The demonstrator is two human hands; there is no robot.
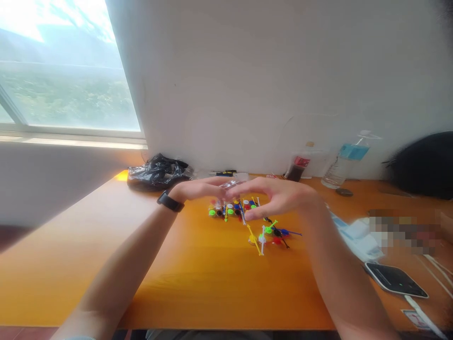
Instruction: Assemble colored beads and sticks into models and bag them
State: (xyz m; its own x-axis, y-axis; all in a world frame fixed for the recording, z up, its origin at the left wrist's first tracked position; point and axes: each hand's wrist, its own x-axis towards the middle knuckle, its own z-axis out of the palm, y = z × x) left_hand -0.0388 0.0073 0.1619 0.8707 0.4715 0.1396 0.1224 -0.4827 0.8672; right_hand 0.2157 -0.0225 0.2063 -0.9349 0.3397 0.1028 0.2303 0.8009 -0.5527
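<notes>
Both my hands meet above the middle of the orange table. My left hand, with a black watch on its wrist, has its fingers drawn together toward the right hand. My right hand is curled, its thumb and fingers pinched close. A small clear piece sits between the fingertips of the two hands; motion blur hides which hand grips it. Just under the hands lies a heap of small coloured plastic pins and discs in green, yellow, blue, red, white and black.
A crumpled black plastic bag lies at the table's back left by the window. At the back right stand a dark-filled cup and a clear water bottle. A phone with a cable and a face mask lie at the right.
</notes>
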